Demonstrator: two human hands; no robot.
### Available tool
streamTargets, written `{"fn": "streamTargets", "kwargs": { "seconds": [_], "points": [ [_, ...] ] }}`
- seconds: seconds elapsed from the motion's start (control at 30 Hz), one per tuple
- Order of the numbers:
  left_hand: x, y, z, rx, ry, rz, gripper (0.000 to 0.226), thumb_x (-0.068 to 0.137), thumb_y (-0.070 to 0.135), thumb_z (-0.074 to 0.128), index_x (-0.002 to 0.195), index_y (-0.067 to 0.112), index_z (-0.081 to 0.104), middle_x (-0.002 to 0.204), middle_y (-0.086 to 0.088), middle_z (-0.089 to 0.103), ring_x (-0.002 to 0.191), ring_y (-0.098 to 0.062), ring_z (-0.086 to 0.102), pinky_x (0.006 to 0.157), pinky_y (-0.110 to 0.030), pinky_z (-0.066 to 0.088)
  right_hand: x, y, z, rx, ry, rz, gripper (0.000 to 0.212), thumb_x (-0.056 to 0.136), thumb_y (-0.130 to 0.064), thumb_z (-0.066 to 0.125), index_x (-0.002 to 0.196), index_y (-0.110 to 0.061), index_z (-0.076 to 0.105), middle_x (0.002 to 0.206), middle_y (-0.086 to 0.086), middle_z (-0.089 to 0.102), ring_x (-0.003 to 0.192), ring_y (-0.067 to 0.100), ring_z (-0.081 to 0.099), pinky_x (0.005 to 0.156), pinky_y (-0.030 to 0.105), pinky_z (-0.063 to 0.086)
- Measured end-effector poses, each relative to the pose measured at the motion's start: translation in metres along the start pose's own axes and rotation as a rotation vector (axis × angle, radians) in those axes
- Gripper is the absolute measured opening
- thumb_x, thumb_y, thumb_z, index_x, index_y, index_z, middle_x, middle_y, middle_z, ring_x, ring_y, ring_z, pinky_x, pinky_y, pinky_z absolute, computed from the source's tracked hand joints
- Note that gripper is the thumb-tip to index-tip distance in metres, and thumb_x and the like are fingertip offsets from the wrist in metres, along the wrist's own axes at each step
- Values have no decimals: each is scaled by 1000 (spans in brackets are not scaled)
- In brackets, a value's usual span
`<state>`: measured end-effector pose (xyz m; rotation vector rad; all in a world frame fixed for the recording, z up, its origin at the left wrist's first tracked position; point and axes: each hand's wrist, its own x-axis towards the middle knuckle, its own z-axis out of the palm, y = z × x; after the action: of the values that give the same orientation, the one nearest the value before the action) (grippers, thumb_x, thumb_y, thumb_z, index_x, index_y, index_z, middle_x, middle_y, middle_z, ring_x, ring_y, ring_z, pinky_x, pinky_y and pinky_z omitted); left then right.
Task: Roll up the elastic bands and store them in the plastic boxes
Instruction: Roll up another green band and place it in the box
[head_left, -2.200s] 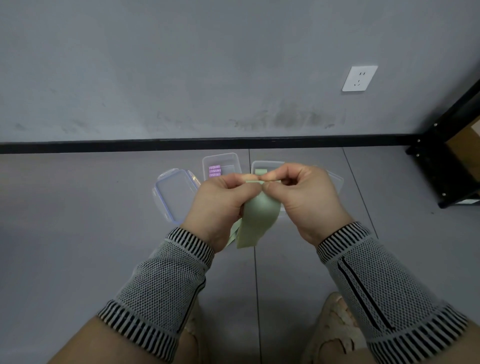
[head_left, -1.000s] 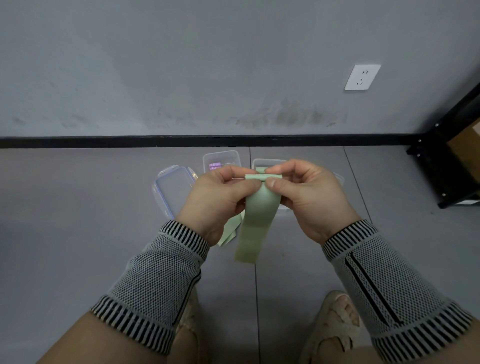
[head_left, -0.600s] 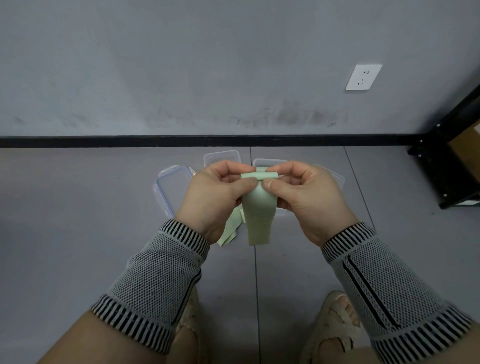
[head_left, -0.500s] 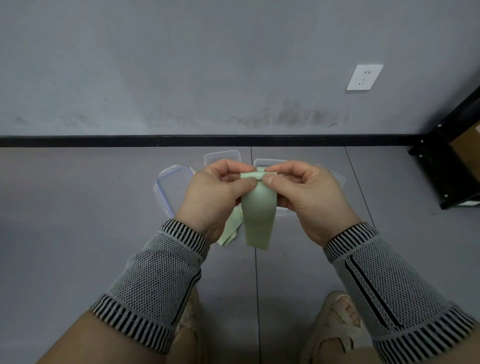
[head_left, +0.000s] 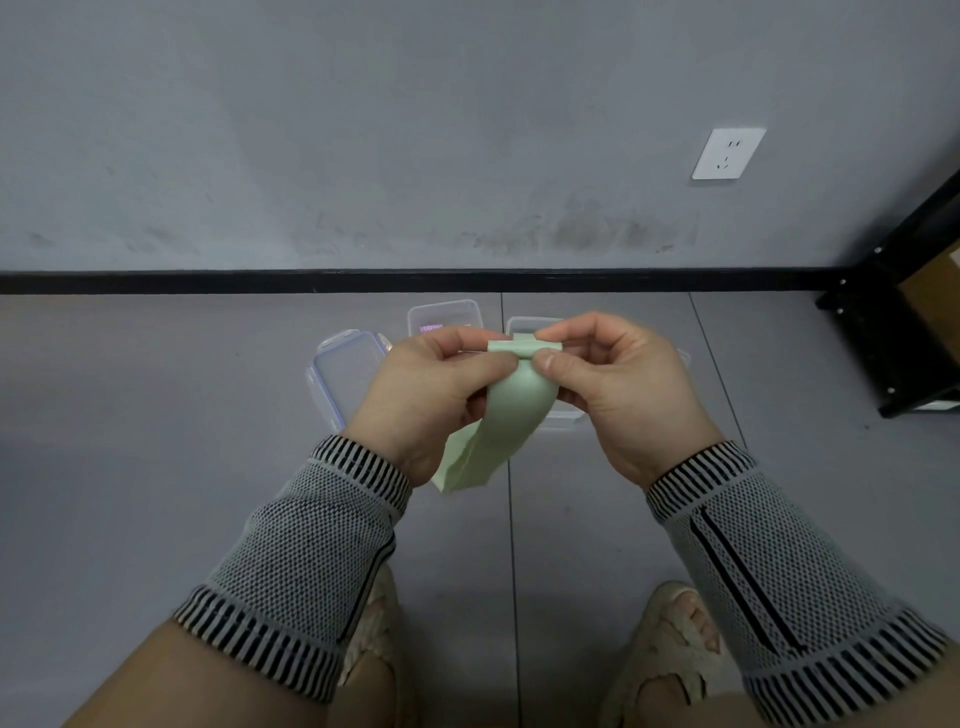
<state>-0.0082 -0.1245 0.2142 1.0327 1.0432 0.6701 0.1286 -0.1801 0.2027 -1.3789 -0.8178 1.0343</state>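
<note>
A pale green elastic band (head_left: 511, 415) hangs in the air between my hands, its top end wound into a small roll. My left hand (head_left: 431, 395) pinches the roll's left end with thumb and fingers. My right hand (head_left: 618, 384) pinches its right end, thumb on the front. The loose tail drops down and left, to about wrist level. On the floor behind my hands stand two clear plastic boxes: the left box (head_left: 444, 314) holds something purple, the right box (head_left: 563, 421) is mostly hidden by my right hand.
A clear lid with a blue rim (head_left: 343, 374) lies on the grey floor left of the boxes. A black shelf frame (head_left: 904, 332) stands at the right against the wall. My feet in light sandals (head_left: 665, 654) are at the bottom.
The roll at the band's top has grown thicker and the hanging tail has become shorter and swung left. Both hands stayed in about the same place.
</note>
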Motion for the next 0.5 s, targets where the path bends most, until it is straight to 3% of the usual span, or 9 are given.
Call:
{"fn": "streamTargets", "kwargs": {
  "seconds": [0.17, 0.3, 0.43, 0.5],
  "points": [
    [-1, 0, 0, -3, 5, 46, 9, 87, 2, 59, 94, 4, 66, 87, -14, 66, 81, -23, 58, 71, -26, 50, -1, -1, 1, -18, 2, -15, 23, 78, 7, 67, 79, -16, 68, 84, 15, 67, 82, 28, 66, 79, 39, 57],
    [0, -1, -4, 44, -9, 101, 14, 86, -3, 59, 89, 9, 66, 79, -8, 68, 69, -12, 61, 63, -21, 49, -1, -3, -1, 8, -42, 27, 19, 79, 5, 67, 80, -14, 67, 83, 12, 68, 81, 25, 67, 78, 37, 56],
    [0, -4, -6, 242, -22, 200, 18, 85, -4, 60, 90, 12, 66, 82, -8, 69, 60, -1, 60, 55, -12, 44, 0, -5, -6, -77, -66, 55, 11, 83, -7, 68, 75, -13, 66, 78, 9, 68, 72, 18, 64, 71, 31, 55],
    [1, -7, -6, 389, -3, 262, 20, 85, -1, 61, 88, 19, 64, 84, -4, 70, 64, -4, 61, 58, -15, 46, 1, -4, -7, -196, -60, 45, 9, 81, -7, 70, 75, -12, 65, 74, 11, 66, 66, 15, 61, 64, 25, 54]
  ]
}}
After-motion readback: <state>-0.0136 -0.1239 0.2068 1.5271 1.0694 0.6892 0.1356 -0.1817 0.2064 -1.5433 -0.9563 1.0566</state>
